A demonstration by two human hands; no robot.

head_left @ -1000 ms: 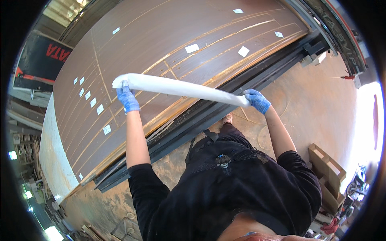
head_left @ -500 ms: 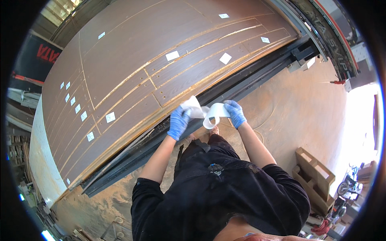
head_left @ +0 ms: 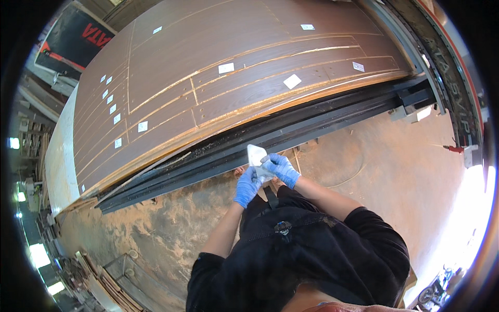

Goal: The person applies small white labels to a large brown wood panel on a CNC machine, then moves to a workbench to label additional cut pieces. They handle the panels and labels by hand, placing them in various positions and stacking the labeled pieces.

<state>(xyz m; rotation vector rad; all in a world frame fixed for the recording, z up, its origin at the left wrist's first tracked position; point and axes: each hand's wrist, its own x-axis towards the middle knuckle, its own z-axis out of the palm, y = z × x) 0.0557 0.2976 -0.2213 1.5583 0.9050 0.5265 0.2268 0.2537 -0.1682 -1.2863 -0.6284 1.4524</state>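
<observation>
My left hand (head_left: 248,186) and my right hand (head_left: 281,168), both in blue gloves, are close together in front of my body. Between them is a bunched roll of white labels (head_left: 256,155), gripped from below by the left fingers. The right fingers pinch it at its right side, covering part of it. Beyond my hands lies a large brown wood-grain board (head_left: 171,62), cut by pale grooves into panels. Several white labels stick to it, among them one near its front edge (head_left: 292,81).
A dark metal rail (head_left: 291,124) runs along the board's near edge. A machine gantry (head_left: 447,78) spans the right side. Sawdust covers the brown floor (head_left: 150,223). Stacked wooden strips (head_left: 99,281) and a metal frame (head_left: 127,265) are at the lower left.
My hands have come together, and the white strip that stretched and looped between them is now bunched up. The view has turned, so the board lies more level across it.
</observation>
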